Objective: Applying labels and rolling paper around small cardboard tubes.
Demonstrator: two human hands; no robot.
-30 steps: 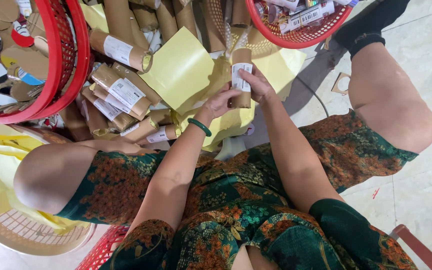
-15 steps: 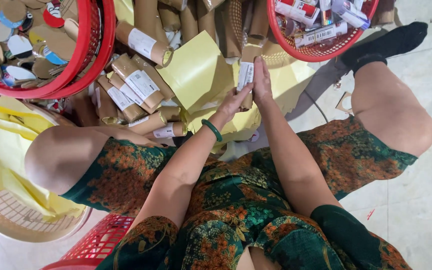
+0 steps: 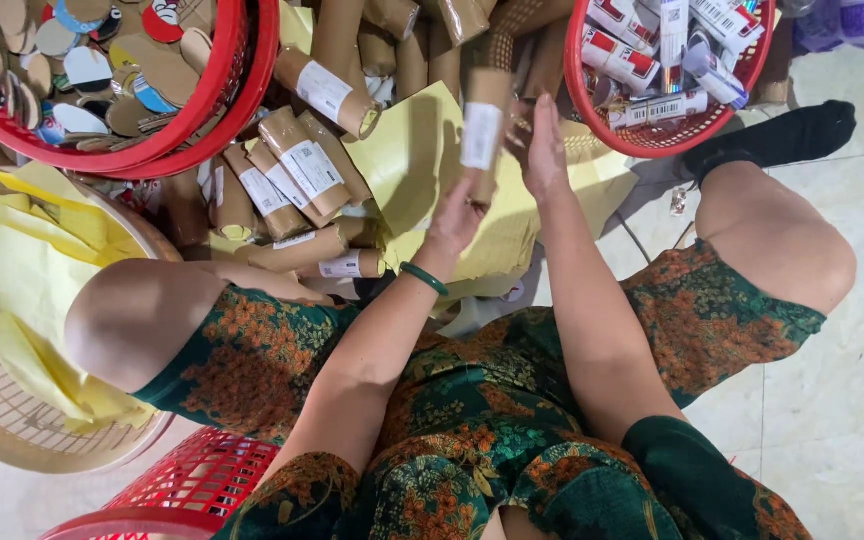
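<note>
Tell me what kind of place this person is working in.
Probably a home or small workshop doing piecework by hand. The person sits on a tiled floor, both hands on a brown cardboard tube, with a pile of similar tubes, yellow paper sheets and red plastic baskets around.
</note>
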